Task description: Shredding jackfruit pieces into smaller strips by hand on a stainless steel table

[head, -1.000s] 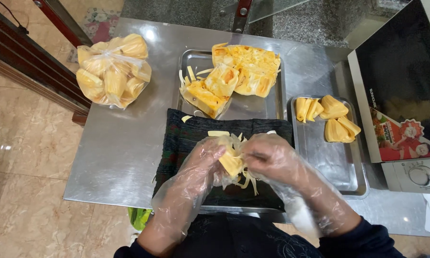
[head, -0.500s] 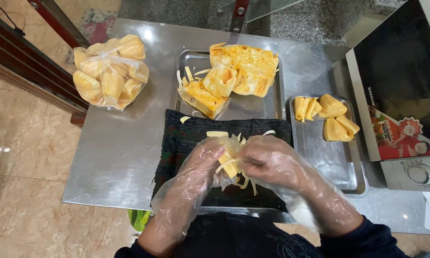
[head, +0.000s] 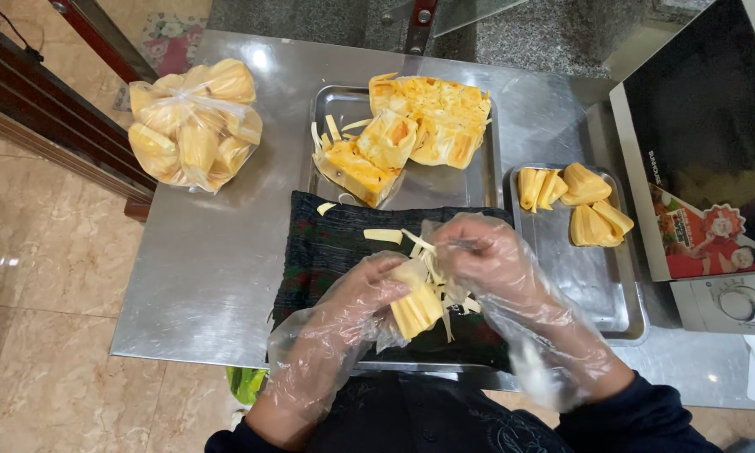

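From here I see my left hand (head: pixel 369 294) curled round a yellow jackfruit pod (head: pixel 417 306), fingers closed under it, held just above the dark cloth (head: pixel 327 252) at the near middle of the tabletop (head: pixel 218 277); my right hand (head: pixel 486 260) is pinched shut on the pale fibres (head: pixel 434 267) at the pod's top.

What could go wrong, as I judge it: the loose plastic gloves may slide on sticky flesh, so the pod could slip from the left hand onto the cloth; a hard tug by the right hand could tear the flesh rather than the fibres; stray strips could scatter off the cloth and off the near edge.

Counting: one pod in hand; two steel trays, a rear tray (head: pixel 327 109) with two big cut jackfruit chunks (head: pixel 428 117), though it may be more, and a right tray (head: pixel 596 285) with about four cleaned pods (head: pixel 583 205); one tied clear bag of pods (head: pixel 193 126) at far left, too bunched to count; one microwave (head: pixel 705 143) at right.
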